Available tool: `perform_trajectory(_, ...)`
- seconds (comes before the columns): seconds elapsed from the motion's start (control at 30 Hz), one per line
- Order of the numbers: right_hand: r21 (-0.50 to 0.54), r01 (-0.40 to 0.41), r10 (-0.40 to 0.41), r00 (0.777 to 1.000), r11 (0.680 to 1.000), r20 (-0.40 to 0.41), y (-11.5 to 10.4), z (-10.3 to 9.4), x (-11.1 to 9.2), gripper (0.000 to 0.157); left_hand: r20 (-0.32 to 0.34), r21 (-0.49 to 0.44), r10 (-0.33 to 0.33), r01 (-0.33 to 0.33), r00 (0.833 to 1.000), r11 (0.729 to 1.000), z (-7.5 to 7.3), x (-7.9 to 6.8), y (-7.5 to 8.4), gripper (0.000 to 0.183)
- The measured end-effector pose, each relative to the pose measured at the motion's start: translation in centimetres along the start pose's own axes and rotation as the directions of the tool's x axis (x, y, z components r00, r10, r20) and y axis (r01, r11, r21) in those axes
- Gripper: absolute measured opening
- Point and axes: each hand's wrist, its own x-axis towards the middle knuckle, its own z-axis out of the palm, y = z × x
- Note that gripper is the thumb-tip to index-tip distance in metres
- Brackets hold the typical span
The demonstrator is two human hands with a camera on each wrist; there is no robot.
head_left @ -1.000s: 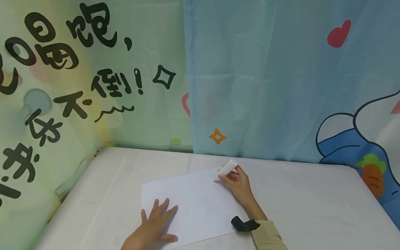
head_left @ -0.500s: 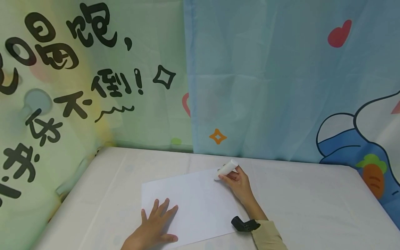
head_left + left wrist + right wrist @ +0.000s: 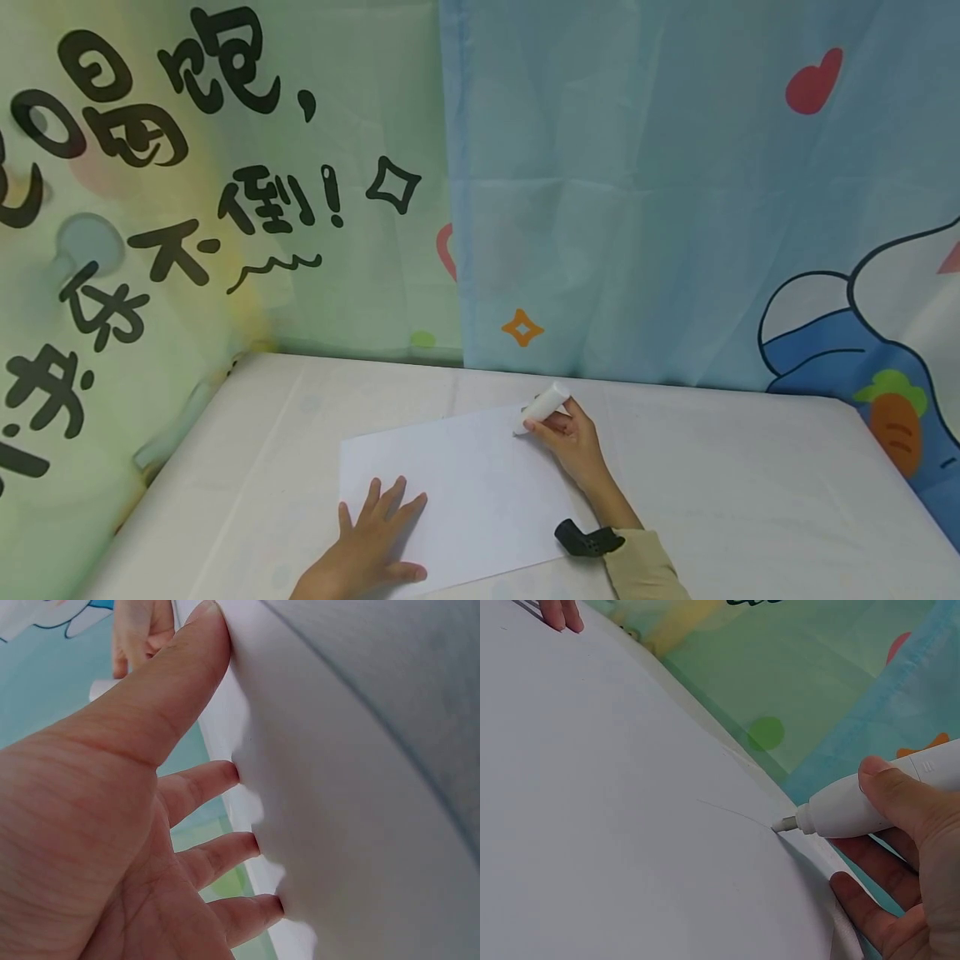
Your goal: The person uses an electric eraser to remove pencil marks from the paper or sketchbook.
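A white sheet of paper (image 3: 480,492) lies on the table. My left hand (image 3: 363,546) rests on its near left part, fingers spread and fingertips touching the sheet. Near the far right corner, my right hand (image 3: 579,446) grips a thick white electric eraser (image 3: 847,808) between thumb and fingers. It is tilted, and its small white tip in a metal collar meets the paper. In the right wrist view a thin faint pencil line (image 3: 731,811) runs across the sheet up to that tip.
A white cloth covers the table (image 3: 750,475). Printed curtains, green (image 3: 360,292) at the left and blue (image 3: 675,208) at the back, stand along its edges. A black camera mount (image 3: 588,540) sits at the right wrist, by a beige sleeve (image 3: 643,567).
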Motion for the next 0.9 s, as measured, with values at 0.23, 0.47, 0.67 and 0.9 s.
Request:
perform_trajectory(0.23,0.002,-0.012,0.012,1.0,1.0,-0.001,0.02,0.0,-0.02,0.043,0.009,-0.018,-0.003,0.003,1.0,1.0,-0.01,0.0,-0.01,0.086)
perform_trajectory(0.47,0.02,-0.039,0.039,0.999,0.999,0.008,-0.07,-0.05,0.0,0.046,0.017,-0.02,-0.005,0.006,1.0,1.0,-0.25,-0.01,0.23,0.086)
perform_trajectory(0.67,0.017,-0.041,0.041,0.999,0.999,0.012,-0.08,-0.08,-0.04,0.045,0.021,-0.019,0.0,0.001,1.0,1.0,-0.31,-0.02,0.27,0.086)
perform_trajectory(0.9,0.016,-0.041,0.04,0.999,0.999,0.021,-0.03,-0.13,-0.08,0.044,0.019,-0.029,0.003,-0.002,1.0,1.0,-0.23,-0.03,0.19,0.086)
